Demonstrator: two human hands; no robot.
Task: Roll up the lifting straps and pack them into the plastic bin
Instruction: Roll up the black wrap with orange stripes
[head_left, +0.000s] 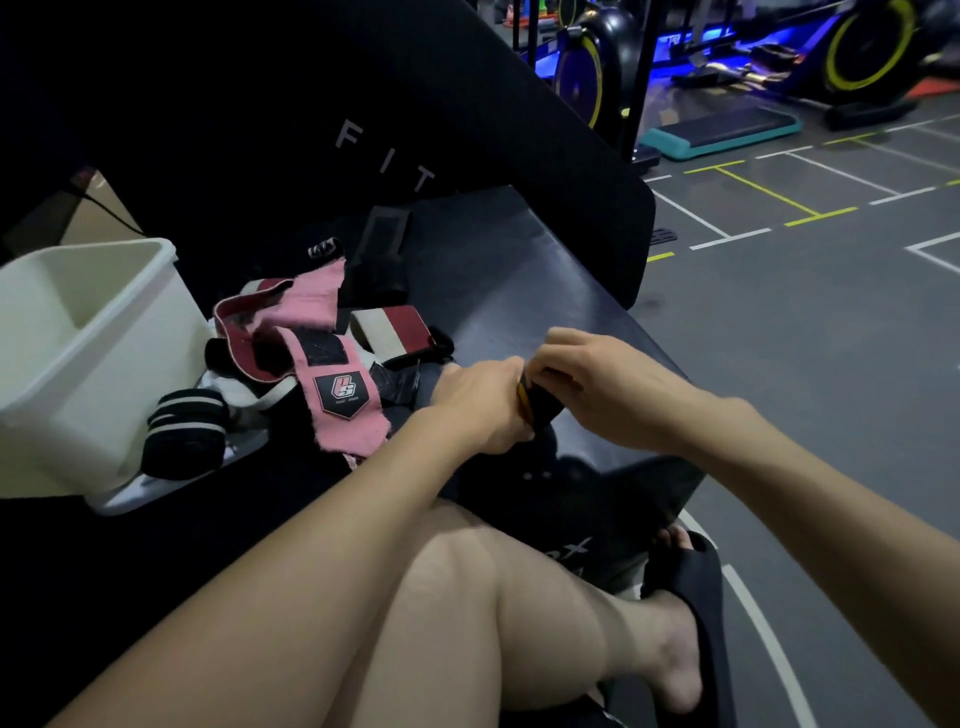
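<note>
Black strap, partly rolled, sits gripped between left hand and right hand, both curled around it above the bench, right of the white plastic bin.

Gym, exercise bikes, aerobic step

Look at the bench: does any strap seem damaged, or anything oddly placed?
The pink strap has a frayed, ragged lower edge. Otherwise, unrolled straps lie heaped beside the white bin, which looks empty where visible.
</note>
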